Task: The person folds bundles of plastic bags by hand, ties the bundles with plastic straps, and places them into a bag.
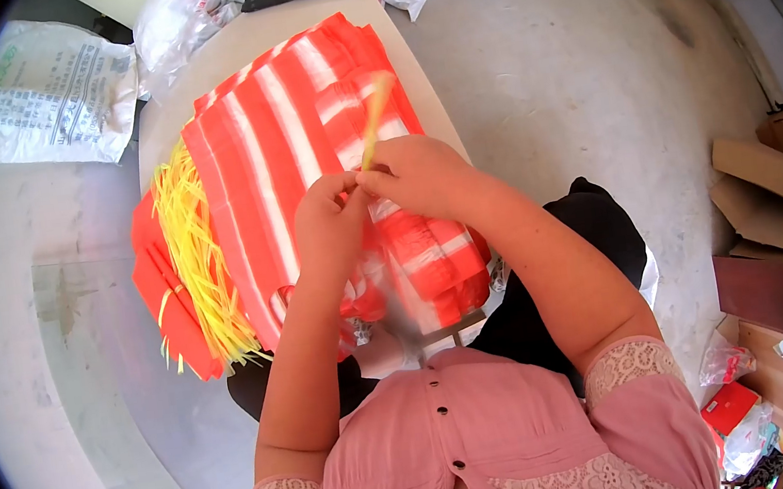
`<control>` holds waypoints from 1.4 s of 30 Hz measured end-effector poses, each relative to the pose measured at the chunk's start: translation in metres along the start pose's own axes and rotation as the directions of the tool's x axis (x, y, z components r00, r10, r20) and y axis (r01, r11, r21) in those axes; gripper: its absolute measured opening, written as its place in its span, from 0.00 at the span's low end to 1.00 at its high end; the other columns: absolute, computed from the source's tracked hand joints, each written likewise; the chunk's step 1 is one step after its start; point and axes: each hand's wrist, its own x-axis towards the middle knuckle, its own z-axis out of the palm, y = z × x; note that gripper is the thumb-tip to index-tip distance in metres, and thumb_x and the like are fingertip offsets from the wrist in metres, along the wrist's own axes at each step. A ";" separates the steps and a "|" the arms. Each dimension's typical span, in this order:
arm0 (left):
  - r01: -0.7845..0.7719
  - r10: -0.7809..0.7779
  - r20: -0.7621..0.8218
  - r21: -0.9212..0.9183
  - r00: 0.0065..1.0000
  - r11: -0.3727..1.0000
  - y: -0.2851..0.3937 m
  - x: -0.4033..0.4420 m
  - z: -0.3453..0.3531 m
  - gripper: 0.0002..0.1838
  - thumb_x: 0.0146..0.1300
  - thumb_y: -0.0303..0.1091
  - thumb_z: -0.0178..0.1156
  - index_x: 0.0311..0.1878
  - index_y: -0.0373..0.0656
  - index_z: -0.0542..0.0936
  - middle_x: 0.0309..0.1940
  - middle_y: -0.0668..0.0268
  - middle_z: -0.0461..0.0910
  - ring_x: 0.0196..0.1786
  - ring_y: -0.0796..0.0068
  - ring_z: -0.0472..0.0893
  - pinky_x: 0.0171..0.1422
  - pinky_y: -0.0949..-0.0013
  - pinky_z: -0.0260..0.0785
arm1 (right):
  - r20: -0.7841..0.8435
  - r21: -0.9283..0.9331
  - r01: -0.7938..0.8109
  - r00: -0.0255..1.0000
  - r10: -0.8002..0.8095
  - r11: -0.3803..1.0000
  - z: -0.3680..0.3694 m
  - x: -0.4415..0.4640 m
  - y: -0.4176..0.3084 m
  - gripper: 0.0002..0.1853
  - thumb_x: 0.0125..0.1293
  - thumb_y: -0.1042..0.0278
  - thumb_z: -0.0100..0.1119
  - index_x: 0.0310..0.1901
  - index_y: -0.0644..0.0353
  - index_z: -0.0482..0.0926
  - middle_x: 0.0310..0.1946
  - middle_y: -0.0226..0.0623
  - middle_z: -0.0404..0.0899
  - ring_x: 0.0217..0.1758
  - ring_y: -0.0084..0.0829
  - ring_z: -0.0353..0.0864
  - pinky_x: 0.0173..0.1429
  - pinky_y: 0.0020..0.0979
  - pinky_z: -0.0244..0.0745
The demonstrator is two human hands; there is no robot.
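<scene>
Narrow yellow flat plastic strip (378, 119), held above a broad stack of red-and-white striped plastic bags (270, 132) on a pale tabletop (231, 49), slanting up from the fingertips to a free, blurred tip. Right hand (417, 173): thumb and finger closed in a pinch on the lower part of the strip. Left hand (328, 218): fingertips drawn together, touching or nearly touching the right ones; cannot tell whether on the strip's hidden end or on nothing. Likeliest trouble: a slip out of the pinch, from thin, probably slick material and so small a grip. Possible too: a twist or split, from uneven pulling. Less likely: bags knocked askew by a low, hasty movement, or a tangle with the loose heap of yellow strips (185, 231) beside the stack, from a wide sweep leftward
</scene>
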 end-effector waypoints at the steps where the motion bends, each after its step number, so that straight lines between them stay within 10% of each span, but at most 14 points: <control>1: 0.030 -0.028 0.015 -0.151 0.999 0.988 -0.004 0.002 0.001 0.11 0.73 0.34 0.67 0.50 0.36 0.87 0.35 0.66 0.84 0.37 0.79 0.80 0.45 0.71 0.73 | -0.013 0.083 -0.002 1.000 0.004 0.997 0.001 -0.001 0.002 0.12 0.75 0.61 0.60 0.43 0.63 0.83 0.38 0.46 0.87 0.42 0.45 0.86 0.46 0.43 0.79; 6: 0.215 -0.137 0.181 -0.540 0.974 0.814 -0.030 0.015 -0.001 0.14 0.78 0.39 0.64 0.46 0.35 0.86 0.32 0.72 0.82 0.36 0.84 0.77 0.40 0.73 0.70 | -0.076 0.082 0.089 0.994 -0.083 0.993 0.009 0.003 0.014 0.07 0.67 0.69 0.65 0.45 0.59 0.82 0.39 0.40 0.87 0.43 0.42 0.86 0.46 0.40 0.80; 12: 0.057 -0.061 -0.017 -0.180 0.998 0.982 -0.014 0.003 0.010 0.13 0.80 0.38 0.59 0.44 0.36 0.83 0.27 0.68 0.81 0.34 0.77 0.79 0.39 0.65 0.71 | -0.217 -0.367 0.378 0.854 -0.473 0.850 0.026 0.006 0.014 0.08 0.63 0.72 0.67 0.43 0.56 0.84 0.39 0.35 0.85 0.50 0.38 0.85 0.48 0.41 0.82; 15: -0.153 0.177 -0.046 0.326 0.983 0.933 -0.005 -0.004 0.002 0.13 0.81 0.38 0.57 0.49 0.37 0.83 0.30 0.63 0.83 0.34 0.73 0.81 0.41 0.64 0.72 | -0.245 -0.411 0.442 0.789 -0.564 0.797 0.033 0.008 0.017 0.08 0.61 0.74 0.67 0.42 0.57 0.85 0.40 0.34 0.84 0.51 0.38 0.83 0.48 0.40 0.83; 18: -0.228 0.247 -0.059 0.228 0.967 0.947 -0.016 -0.008 0.004 0.12 0.81 0.36 0.58 0.51 0.36 0.82 0.33 0.63 0.84 0.36 0.74 0.82 0.42 0.65 0.74 | -0.241 -0.423 0.427 0.798 -0.553 0.800 0.032 0.009 0.017 0.08 0.60 0.75 0.67 0.42 0.58 0.86 0.40 0.33 0.83 0.49 0.39 0.82 0.48 0.39 0.83; 24: 0.139 -0.120 0.071 -0.516 0.990 0.845 -0.021 -0.009 0.009 0.09 0.81 0.33 0.59 0.47 0.37 0.81 0.34 0.70 0.83 0.31 0.84 0.75 0.37 0.76 0.69 | -0.249 -0.399 0.368 0.838 -0.485 0.840 0.034 0.007 0.016 0.08 0.58 0.76 0.69 0.40 0.57 0.89 0.40 0.32 0.82 0.49 0.37 0.82 0.48 0.38 0.83; 42: 0.186 -0.156 0.103 -0.619 0.982 0.763 -0.023 -0.003 0.012 0.11 0.83 0.37 0.57 0.44 0.42 0.78 0.29 0.73 0.77 0.28 0.85 0.72 0.33 0.78 0.64 | -0.157 0.036 0.072 0.985 -0.065 0.997 0.022 0.000 -0.004 0.11 0.68 0.75 0.59 0.50 0.59 0.85 0.44 0.39 0.86 0.46 0.40 0.86 0.51 0.39 0.81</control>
